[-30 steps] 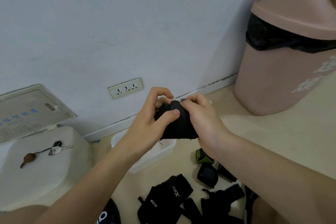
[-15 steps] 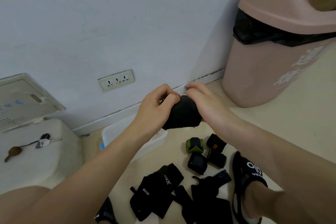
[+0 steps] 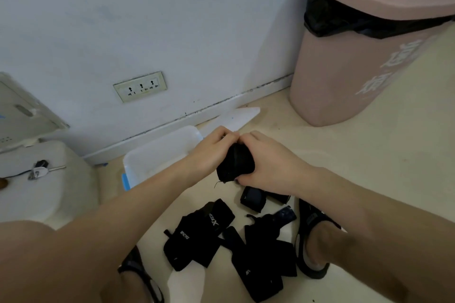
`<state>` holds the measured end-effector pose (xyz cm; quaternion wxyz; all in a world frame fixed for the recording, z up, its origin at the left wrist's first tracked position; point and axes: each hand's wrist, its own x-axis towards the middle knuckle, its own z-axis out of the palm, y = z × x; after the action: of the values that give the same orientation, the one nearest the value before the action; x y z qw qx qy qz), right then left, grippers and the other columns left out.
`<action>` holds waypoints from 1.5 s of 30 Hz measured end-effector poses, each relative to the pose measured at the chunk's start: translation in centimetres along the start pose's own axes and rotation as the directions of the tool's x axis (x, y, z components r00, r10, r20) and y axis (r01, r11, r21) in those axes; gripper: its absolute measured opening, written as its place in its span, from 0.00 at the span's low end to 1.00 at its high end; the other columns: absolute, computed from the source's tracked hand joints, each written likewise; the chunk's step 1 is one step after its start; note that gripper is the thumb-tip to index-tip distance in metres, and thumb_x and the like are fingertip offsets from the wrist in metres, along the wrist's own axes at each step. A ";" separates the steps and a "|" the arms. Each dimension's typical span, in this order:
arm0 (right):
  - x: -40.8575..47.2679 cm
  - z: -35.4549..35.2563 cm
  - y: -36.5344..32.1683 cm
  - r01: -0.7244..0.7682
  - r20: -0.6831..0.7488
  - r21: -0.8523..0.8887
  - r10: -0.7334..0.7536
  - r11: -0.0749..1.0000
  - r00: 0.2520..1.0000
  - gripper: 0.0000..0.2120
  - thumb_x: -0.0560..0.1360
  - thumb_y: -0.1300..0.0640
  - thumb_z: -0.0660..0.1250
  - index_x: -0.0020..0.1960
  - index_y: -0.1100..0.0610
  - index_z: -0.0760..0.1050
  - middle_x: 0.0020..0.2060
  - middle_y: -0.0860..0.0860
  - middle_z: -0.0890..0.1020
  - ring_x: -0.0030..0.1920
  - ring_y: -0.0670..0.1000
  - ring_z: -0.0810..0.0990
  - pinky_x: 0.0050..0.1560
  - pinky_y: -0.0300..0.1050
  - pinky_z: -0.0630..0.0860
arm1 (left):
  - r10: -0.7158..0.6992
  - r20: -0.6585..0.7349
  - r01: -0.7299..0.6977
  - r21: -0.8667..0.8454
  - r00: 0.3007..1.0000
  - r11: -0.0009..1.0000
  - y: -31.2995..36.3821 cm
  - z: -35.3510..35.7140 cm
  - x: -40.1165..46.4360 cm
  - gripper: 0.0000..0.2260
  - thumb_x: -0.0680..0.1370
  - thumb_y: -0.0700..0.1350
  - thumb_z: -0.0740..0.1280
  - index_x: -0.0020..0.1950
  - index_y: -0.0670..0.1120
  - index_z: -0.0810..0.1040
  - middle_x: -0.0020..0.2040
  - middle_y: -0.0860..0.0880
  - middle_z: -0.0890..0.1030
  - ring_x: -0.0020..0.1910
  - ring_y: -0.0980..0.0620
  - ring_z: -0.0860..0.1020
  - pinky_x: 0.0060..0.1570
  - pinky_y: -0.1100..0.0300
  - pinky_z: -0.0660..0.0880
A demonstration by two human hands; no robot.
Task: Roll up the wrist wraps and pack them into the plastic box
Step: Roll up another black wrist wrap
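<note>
Both hands hold one rolled black wrist wrap (image 3: 234,163) above the floor. My left hand (image 3: 211,151) pinches its top left side and my right hand (image 3: 264,163) wraps around its right side. The clear plastic box (image 3: 160,152) stands open on the floor by the wall, just left of my hands, partly hidden by my left forearm. Its lid (image 3: 240,117) lies behind it. A rolled wrap (image 3: 253,200) sits on the floor under my right wrist. Flat black wraps (image 3: 199,233) and a loose black pile (image 3: 264,253) lie nearer me.
A large pink bin (image 3: 364,51) with a black liner stands at the right by the wall. A white rounded object (image 3: 41,194) with keys (image 3: 39,170) on it sits at the left. My sandalled feet (image 3: 312,243) flank the wraps. A wall socket (image 3: 140,86) is low on the wall.
My view has tilted down, so more floor and wraps show. Both hands have lowered with the rolled wrap, staying closed on it, my right hand now gripping more of it.
</note>
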<state>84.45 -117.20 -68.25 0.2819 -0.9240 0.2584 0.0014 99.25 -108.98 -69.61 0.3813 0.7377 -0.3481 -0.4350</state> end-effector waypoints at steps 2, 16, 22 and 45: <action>1.5 0.8 0.4 0.009 0.037 -0.071 -0.006 0.997 0.999 0.25 0.70 0.50 0.77 0.61 0.55 0.72 0.53 0.49 0.74 0.50 0.51 0.76 0.50 0.48 0.77 | -0.033 -0.017 0.033 0.016 0.999 0.999 -1.0 -0.3 0.4 0.17 0.80 0.61 0.56 0.58 0.52 0.76 0.56 0.49 0.80 0.59 0.47 0.79 0.67 0.44 0.74; 12.1 13.0 8.4 -0.257 0.207 -0.059 0.264 0.965 0.942 0.25 0.74 0.55 0.76 0.66 0.60 0.71 0.61 0.56 0.73 0.59 0.56 0.76 0.57 0.49 0.76 | -0.361 0.110 0.208 0.651 0.926 0.730 -18.4 -3.9 4.8 0.19 0.85 0.49 0.60 0.75 0.45 0.66 0.68 0.43 0.75 0.60 0.46 0.75 0.55 0.57 0.71; 15.5 20.9 11.2 -0.192 0.244 -0.211 0.242 0.958 0.939 0.19 0.77 0.59 0.71 0.65 0.61 0.69 0.62 0.58 0.72 0.62 0.60 0.75 0.56 0.52 0.74 | -0.328 0.270 0.032 0.726 0.905 0.686 -25.7 -0.7 4.8 0.22 0.80 0.45 0.66 0.74 0.46 0.66 0.64 0.45 0.75 0.60 0.46 0.76 0.55 0.53 0.77; 4.4 23.8 11.2 -0.569 -0.139 0.102 0.578 0.816 0.804 0.10 0.80 0.60 0.66 0.60 0.59 0.71 0.53 0.56 0.76 0.50 0.57 0.77 0.45 0.51 0.74 | -0.420 0.123 0.296 0.537 0.899 0.790 -30.3 0.9 1.3 0.13 0.77 0.39 0.69 0.52 0.47 0.65 0.44 0.50 0.75 0.44 0.51 0.76 0.34 0.64 0.70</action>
<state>86.33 -114.82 -94.77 0.2716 -0.7916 0.5474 0.0035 104.42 -96.15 -96.66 0.0406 0.8069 -0.3452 -0.4776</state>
